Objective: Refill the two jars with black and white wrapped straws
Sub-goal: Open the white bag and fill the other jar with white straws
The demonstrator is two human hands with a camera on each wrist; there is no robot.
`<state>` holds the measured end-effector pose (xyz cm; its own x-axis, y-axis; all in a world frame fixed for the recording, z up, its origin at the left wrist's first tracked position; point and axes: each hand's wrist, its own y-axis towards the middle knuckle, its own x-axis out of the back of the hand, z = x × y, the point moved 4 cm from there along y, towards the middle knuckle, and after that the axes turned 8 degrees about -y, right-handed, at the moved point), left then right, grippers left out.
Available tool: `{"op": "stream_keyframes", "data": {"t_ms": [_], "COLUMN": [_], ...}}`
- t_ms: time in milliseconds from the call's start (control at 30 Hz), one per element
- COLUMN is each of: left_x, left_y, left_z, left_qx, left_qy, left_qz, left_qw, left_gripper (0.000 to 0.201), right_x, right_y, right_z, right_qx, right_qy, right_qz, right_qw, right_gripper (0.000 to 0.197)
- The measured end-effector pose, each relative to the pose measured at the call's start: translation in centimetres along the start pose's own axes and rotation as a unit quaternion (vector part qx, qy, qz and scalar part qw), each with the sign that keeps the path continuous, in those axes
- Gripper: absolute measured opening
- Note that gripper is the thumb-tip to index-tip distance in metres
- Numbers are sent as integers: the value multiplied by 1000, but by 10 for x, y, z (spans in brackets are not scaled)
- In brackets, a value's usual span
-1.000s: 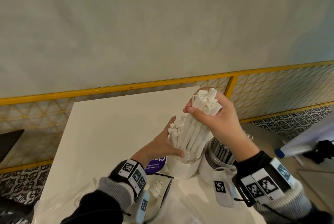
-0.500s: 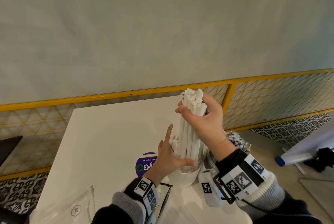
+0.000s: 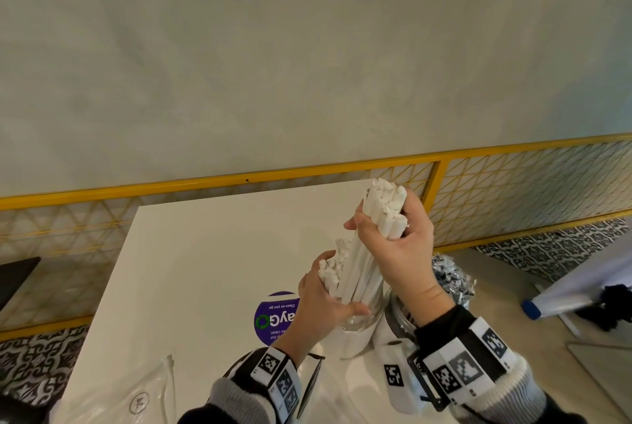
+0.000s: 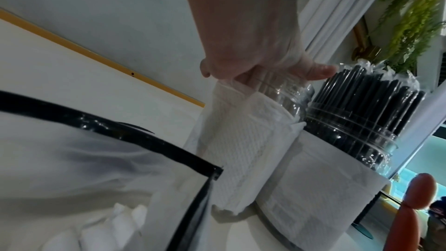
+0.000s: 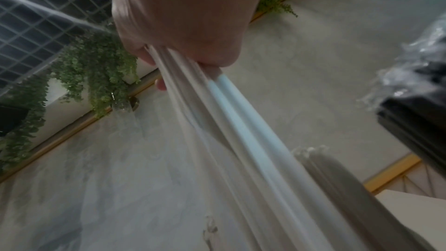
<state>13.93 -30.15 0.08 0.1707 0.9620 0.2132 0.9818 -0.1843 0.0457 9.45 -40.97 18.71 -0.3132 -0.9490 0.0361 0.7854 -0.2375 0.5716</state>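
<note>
White wrapped straws [image 3: 362, 263] bunched upright, lower ends inside left clear jar [image 3: 355, 324] on white surface [image 3: 205, 269]. Right hand [image 3: 400, 252] clenched round bunch near top. Left hand [image 3: 318, 307] gripping jar mouth. Black-straw jar [image 4: 357, 121] just right, touching. Plastic bag [image 3: 136, 396] near left.

Right hand [image 3: 398, 254] tilts white straws [image 3: 362, 266] rightward (upper ends), left hand [image 3: 319, 307] fingers now curled round them
</note>
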Motion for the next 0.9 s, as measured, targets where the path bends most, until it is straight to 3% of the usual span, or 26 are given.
{"op": "stream_keyframes", "data": {"t_ms": [267, 467, 700, 800, 900], "left_x": [-2, -3, 1, 5, 7], "left_y": [-3, -4, -5, -6, -8], "left_z": [5, 1, -9, -13, -13], "left_qx": [15, 0, -1, 0, 15], "left_qy": [-30, -42, -38, -30, -33], "left_qz": [20, 31, 44, 58, 66], "left_qw": [999, 999, 998, 998, 997], "left_gripper": [128, 120, 119, 113, 114], "right_x": [9, -5, -8, -7, -6], "right_y": [-16, -18, -43, -46, -25], "right_z": [-23, -47, -67, -64, -35], "right_qx": [-59, -161, -196, -192, -82], "right_qy": [-9, -98, -123, -150, -146], "right_qz": [15, 125, 113, 125, 133], "right_qw": [998, 974, 966, 962, 977], "right_gripper": [29, 30, 24, 41, 88]}}
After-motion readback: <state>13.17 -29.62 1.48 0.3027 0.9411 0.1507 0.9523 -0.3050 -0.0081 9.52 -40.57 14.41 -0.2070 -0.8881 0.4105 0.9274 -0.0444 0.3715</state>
